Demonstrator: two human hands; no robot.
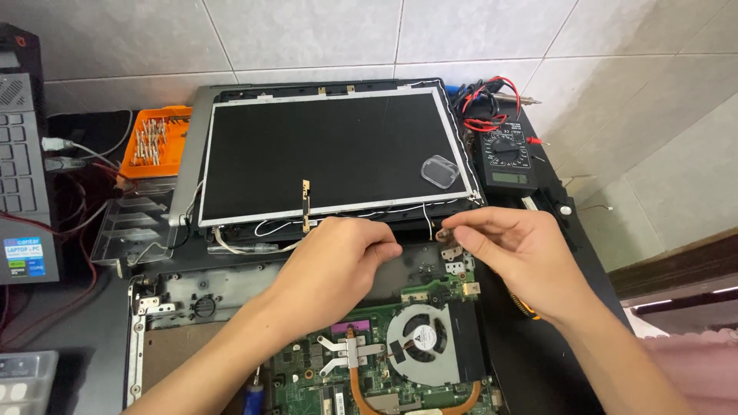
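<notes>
Two bare hands meet over an opened laptop at its hinge edge. The left hand is curled, its fingertips hidden. At three o'clock, the right hand pinches a small, blurred metal piece. The cooling fan sits at six o'clock, the motherboard cut off below.

matt black screen panel, copper heat pipe

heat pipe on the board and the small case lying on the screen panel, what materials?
Heat pipe: looks like copper, a bare orange-brown metallic sheen. Small case: likely clear plastic, see-through with glossy highlights, the dark screen panel showing through it.
</notes>
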